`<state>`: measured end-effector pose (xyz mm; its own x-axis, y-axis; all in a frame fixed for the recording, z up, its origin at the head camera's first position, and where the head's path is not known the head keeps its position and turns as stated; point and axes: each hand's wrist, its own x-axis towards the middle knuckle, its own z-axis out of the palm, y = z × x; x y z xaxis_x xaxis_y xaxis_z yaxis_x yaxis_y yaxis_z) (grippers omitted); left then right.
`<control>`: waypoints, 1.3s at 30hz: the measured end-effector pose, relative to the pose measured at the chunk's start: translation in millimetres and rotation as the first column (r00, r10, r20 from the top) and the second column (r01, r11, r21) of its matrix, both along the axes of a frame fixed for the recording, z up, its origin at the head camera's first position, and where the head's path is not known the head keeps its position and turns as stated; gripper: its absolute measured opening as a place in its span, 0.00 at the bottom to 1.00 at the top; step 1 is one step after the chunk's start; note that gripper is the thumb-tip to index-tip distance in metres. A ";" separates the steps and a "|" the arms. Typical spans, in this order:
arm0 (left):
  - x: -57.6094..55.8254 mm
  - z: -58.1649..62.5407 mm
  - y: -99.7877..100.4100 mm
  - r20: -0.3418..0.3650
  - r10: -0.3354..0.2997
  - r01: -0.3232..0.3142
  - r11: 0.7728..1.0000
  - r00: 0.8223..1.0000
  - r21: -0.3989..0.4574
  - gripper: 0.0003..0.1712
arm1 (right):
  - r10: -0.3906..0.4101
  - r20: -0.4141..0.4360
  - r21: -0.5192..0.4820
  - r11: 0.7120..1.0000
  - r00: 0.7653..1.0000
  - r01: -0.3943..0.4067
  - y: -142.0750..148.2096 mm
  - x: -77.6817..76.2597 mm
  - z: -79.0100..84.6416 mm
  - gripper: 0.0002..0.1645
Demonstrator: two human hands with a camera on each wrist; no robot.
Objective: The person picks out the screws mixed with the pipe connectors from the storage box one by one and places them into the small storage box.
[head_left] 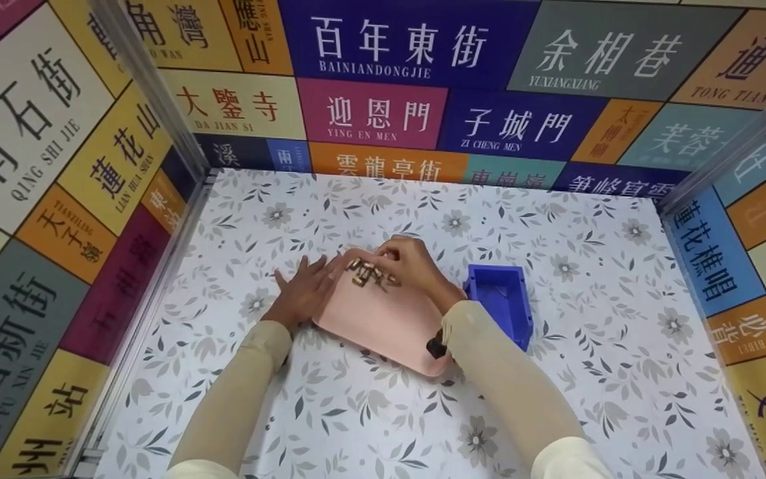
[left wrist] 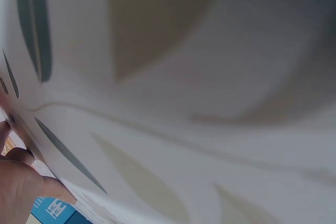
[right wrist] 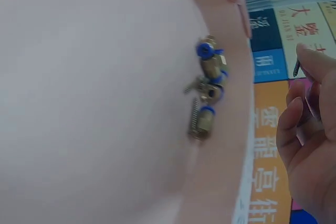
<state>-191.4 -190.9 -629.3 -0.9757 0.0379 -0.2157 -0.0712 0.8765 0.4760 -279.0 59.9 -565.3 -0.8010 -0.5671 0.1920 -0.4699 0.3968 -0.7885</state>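
A pink tray (head_left: 383, 326) lies on the table, several brass fittings (right wrist: 211, 69) with blue rings and small screws (right wrist: 195, 116) gathered at its far end. Fingers spread, my left hand (head_left: 300, 293) rests against the tray's left edge; in the left wrist view only part of that hand (left wrist: 26, 182) shows. Over the tray's far right side is my right hand (head_left: 416, 269). In the right wrist view this hand (right wrist: 315, 129) pinches a small dark screw (right wrist: 296, 68) between thumb and fingertip, raised above the tray.
To the right of the tray stands a blue open-topped bin (head_left: 499, 299). A small black object (head_left: 435, 346) shows at the tray's near right corner, beside the right sleeve. Panels with printed street names (head_left: 383, 113) enclose the floral tabletop (head_left: 370, 426) at the back and sides.
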 end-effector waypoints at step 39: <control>2.1 1.2 -1.4 -0.004 -0.005 0.005 1.000 1.000 0.021 0.33 | -0.441 -0.083 -0.127 0.894 0.894 0.429 194.3 34.3 50.4 0.04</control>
